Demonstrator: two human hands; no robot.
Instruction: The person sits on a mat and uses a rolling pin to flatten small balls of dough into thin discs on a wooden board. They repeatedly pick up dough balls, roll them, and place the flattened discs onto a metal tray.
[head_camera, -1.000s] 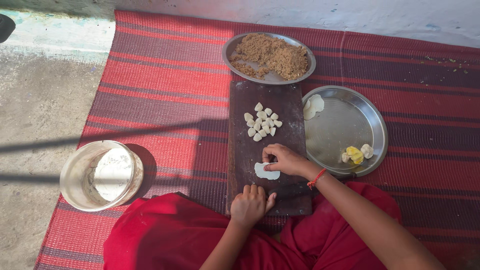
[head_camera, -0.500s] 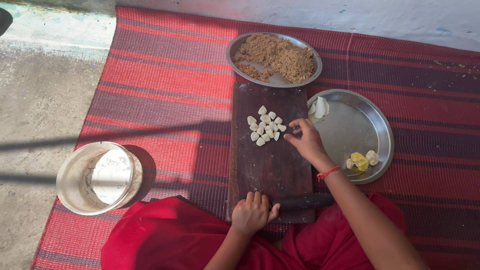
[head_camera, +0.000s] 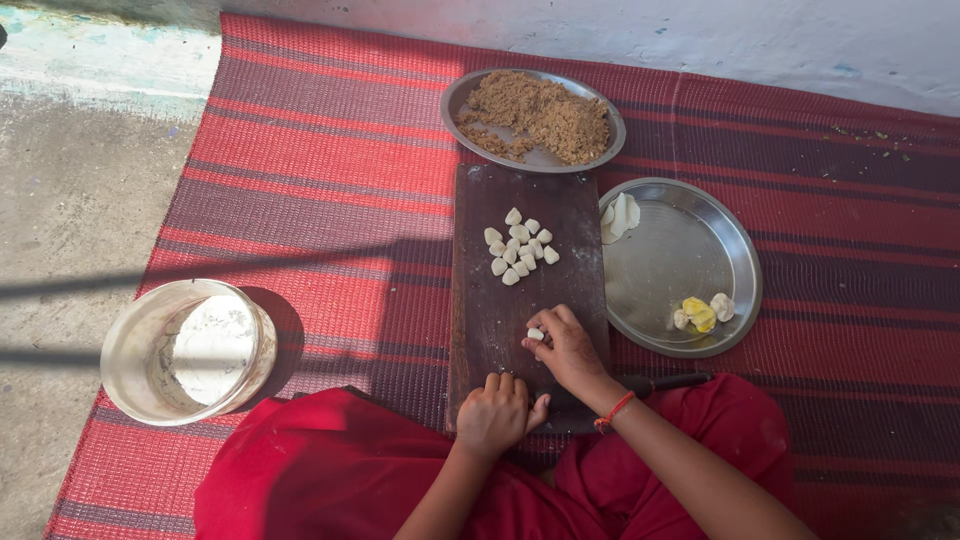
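A dark wooden board lies on the red striped mat in front of me. Near its far end sits a cluster of several small white dough pieces. My right hand, with a red thread at the wrist, rests on the near part of the board and pinches one small white dough piece at its fingertips. Just beside it, my left hand is curled into a fist on the board's near edge and holds nothing that I can see.
A steel plate of brown crumbly filling stands beyond the board. To the right a steel plate holds flat white dough pieces and yellowish shaped ones. A round metal tin sits at left. A dark rolling pin handle pokes out by my right wrist.
My right hand went from the near board up to the dough cluster, then came back near with one small piece. The flat dough once under it is gone. My left hand stayed.
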